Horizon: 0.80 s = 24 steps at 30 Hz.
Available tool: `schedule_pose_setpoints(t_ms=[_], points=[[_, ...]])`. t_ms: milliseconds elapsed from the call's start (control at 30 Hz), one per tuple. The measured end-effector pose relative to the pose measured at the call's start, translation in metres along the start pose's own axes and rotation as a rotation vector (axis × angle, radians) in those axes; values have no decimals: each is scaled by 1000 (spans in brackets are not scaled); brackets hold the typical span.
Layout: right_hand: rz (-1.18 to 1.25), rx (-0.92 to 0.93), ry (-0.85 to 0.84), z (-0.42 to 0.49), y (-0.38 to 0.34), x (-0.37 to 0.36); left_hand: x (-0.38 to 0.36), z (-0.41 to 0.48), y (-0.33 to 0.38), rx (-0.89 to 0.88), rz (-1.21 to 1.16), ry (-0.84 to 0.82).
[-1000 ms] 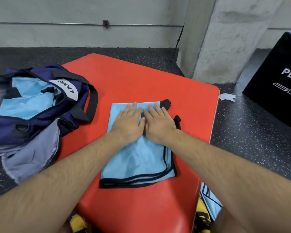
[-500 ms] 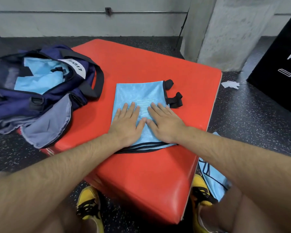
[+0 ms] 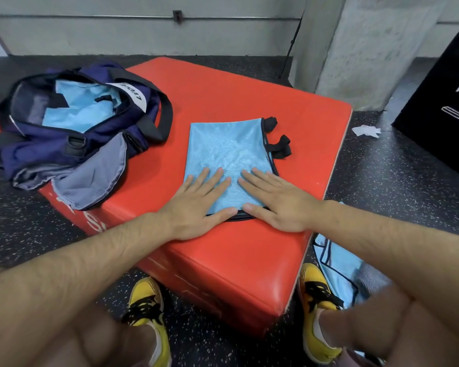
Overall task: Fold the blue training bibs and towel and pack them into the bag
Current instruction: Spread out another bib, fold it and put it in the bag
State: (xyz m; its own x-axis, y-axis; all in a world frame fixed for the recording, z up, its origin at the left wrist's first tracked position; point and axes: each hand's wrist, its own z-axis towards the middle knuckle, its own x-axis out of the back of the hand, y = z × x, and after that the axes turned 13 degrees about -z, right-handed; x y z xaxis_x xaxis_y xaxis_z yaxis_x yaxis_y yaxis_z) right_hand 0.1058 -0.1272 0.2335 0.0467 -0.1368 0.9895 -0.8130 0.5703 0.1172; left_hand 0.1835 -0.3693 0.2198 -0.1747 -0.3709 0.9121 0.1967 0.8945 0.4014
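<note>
A folded light-blue training bib [image 3: 227, 152] with black trim and two black straps lies flat on the red padded box [image 3: 223, 96]. My left hand [image 3: 196, 205] and my right hand [image 3: 278, 205] press flat on its near edge, fingers straight and spread. The navy bag [image 3: 64, 149] sits open on the box's left corner, with light-blue fabric [image 3: 82, 107] visible inside. More light-blue fabric [image 3: 339, 266] lies on the floor to the right of the box, by my right foot.
A concrete pillar [image 3: 361, 49] stands behind the box, a black plyo box [image 3: 440, 107] at far right. A scrap of white paper [image 3: 366, 130] lies on the dark speckled floor. My yellow shoes [image 3: 149, 311] stand against the box's near side.
Both hands have slid along the bib from its far part back to its near edge, staying flat. The view has pulled back and tilted down, now showing my shoes.
</note>
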Motion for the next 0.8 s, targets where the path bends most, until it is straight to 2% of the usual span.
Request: schedule_pose_setpoints(t_ms=[133, 333, 467, 600, 800], points=[[-54, 73, -17, -10, 15, 0, 6, -7, -8, -13, 31, -43], [-53, 133, 60, -16, 27, 2, 12, -9, -15, -61, 25, -81], [-89, 237, 284, -13, 26, 11, 17, -12, -16, -238, -49, 63], [-137, 257, 333, -8, 24, 12, 24, -12, -11, -473, 79, 196], [-186, 129, 336, -2, 9, 14, 30, -9, -11, -384, 96, 136]])
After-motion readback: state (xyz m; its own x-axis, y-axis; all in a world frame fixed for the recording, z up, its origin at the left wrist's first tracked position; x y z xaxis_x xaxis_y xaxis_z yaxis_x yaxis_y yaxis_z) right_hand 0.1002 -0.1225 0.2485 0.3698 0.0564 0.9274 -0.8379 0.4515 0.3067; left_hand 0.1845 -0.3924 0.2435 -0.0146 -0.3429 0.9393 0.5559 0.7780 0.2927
